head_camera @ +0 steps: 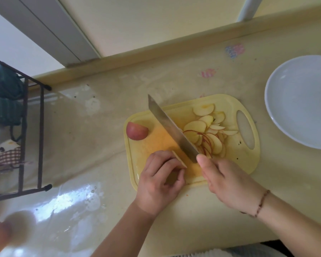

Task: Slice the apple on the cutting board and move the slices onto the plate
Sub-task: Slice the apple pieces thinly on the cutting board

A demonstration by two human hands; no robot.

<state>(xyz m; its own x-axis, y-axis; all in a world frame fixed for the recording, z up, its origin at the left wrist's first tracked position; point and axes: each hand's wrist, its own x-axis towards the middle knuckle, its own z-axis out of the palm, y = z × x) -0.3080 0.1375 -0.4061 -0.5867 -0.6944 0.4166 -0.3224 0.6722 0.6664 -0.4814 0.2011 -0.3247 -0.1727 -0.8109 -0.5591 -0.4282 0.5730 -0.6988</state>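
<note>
Head view: with left hand point(160, 179) curled on the apple piece point(179, 161) on the cutting board point(193, 175), right hand point(228, 180) gripping the knife point(171, 127), plate point(302, 102) bare, keep fingertips tucked, cut thin, straight down.

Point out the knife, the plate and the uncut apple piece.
knife point(168, 125): head view, middle of the blade.
plate point(278, 117): head view, left rim.
apple piece point(137, 133): head view, red skin.
</note>
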